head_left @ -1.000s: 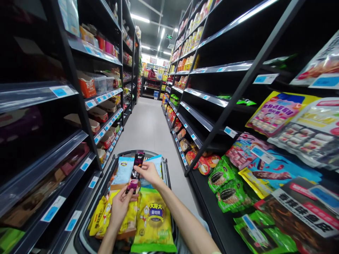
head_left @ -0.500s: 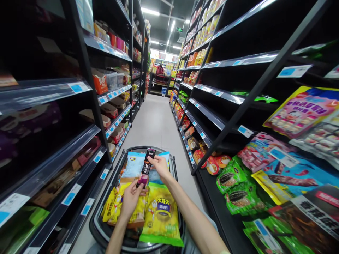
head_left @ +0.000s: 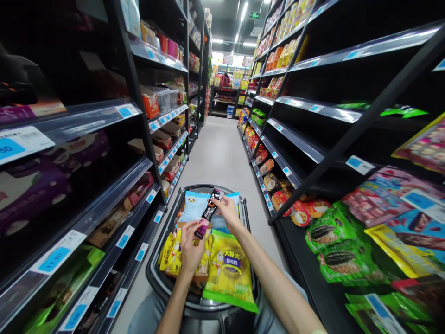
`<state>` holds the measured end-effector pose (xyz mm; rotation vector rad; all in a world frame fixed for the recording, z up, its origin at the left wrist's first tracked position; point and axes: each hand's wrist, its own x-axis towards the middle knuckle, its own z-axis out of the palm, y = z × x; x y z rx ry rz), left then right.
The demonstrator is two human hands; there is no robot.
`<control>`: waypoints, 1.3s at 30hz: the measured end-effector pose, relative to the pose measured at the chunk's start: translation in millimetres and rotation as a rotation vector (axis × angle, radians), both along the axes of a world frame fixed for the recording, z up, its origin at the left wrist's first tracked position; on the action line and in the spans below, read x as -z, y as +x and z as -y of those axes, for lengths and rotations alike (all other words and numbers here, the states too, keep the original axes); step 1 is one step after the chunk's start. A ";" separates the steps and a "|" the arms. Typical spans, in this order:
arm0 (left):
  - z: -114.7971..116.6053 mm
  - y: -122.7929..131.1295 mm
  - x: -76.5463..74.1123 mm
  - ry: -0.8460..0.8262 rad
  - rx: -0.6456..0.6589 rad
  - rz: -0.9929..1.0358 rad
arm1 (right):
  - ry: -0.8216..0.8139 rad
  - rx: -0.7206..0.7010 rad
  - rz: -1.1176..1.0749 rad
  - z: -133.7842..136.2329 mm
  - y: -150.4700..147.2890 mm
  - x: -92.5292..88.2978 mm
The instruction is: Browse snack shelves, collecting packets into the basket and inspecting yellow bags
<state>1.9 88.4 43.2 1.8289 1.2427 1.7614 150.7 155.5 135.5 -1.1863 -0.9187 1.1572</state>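
Note:
A slim black and purple snack packet (head_left: pixel 209 212) is held slantwise over the basket by both hands. My left hand (head_left: pixel 192 243) pinches its lower purple end, and my right hand (head_left: pixel 227 211) grips the upper black end. Beneath them is a black shopping basket (head_left: pixel 153 266) filled with bagged snacks. A yellow-green bag (head_left: pixel 231 271) lies on top at the near right. Yellow packets (head_left: pixel 170 253) sit at the left, partly behind my left hand. Toward the far side are light-blue bags (head_left: pixel 194 206), partly covered by my hands and the packet.
Dark shelves (head_left: pixel 139 111) with price tags and boxed goods line the left. On the right, shelves (head_left: pixel 313 109) hold cups and tubs, with green seed bags (head_left: pixel 339 262) low down. A grey floor aisle (head_left: pixel 219 144) runs ahead to a display (head_left: pixel 227 99).
The view has turned left, so basket and hands appear farther right. The packet is tilted more, with both hands still on it.

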 end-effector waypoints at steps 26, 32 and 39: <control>0.6 1.5 0.9 -0.449 0.196 0.478 | 0.124 -0.008 -0.039 8.4 -4.6 -9.5; 3.0 2.3 2.5 -0.031 -0.026 0.038 | 0.039 0.088 -0.103 6.1 -2.4 -4.6; 6.6 -0.9 5.5 -0.377 0.029 0.161 | 0.091 -0.124 -0.122 11.3 -4.4 -7.2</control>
